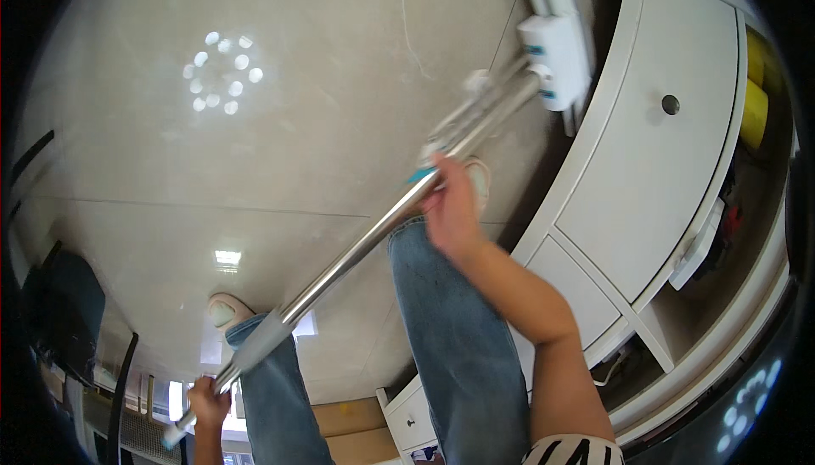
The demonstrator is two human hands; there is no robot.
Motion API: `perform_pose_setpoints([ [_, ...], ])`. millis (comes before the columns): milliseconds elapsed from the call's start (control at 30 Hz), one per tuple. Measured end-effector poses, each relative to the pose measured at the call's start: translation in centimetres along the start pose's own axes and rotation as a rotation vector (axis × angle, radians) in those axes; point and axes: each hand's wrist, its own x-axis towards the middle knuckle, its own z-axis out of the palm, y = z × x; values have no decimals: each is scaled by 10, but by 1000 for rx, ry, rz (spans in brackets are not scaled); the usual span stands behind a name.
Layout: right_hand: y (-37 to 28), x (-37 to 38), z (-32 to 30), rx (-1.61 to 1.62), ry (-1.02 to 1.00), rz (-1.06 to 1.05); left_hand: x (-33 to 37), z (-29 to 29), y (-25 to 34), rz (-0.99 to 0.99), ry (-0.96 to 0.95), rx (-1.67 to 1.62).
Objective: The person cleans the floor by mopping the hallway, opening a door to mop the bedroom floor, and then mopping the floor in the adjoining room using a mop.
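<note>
A long mop with a silver metal pole [348, 260] runs diagonally across the view, from lower left to upper right. Its white head [558, 58] with small teal parts is blurred and lies beside the white cabinet. My left hand [208, 404] is closed round the pole near its end, below a grey sleeve [261, 342]. Higher up, my right hand [452, 210] grips the pole next to a teal part; thinner rods run from there to the head. My legs in blue jeans are beneath the pole.
A white cabinet [645, 142] with a round knob stands along the right, with open shelves behind its top edge. Glossy beige floor tiles [280, 151] reflect ceiling lights. A dark chair [64, 312] is at the left. A cardboard box [352, 431] and white drawer [414, 422] sit low down.
</note>
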Motion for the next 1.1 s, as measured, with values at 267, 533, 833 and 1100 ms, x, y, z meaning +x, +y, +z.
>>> perform_pose_setpoints([
  [267,-105,132,-75,81,460,-345,191,41,155,358,-103,65],
  [533,-158,179,-138,-239,561,-597,209,26,252,388,-180,36],
  [833,-44,67,-118,-514,793,-193,127,-33,143,376,-172,233],
  [1100,67,-48,-35,-615,395,-96,-45,-85,26,5,-183,289],
])
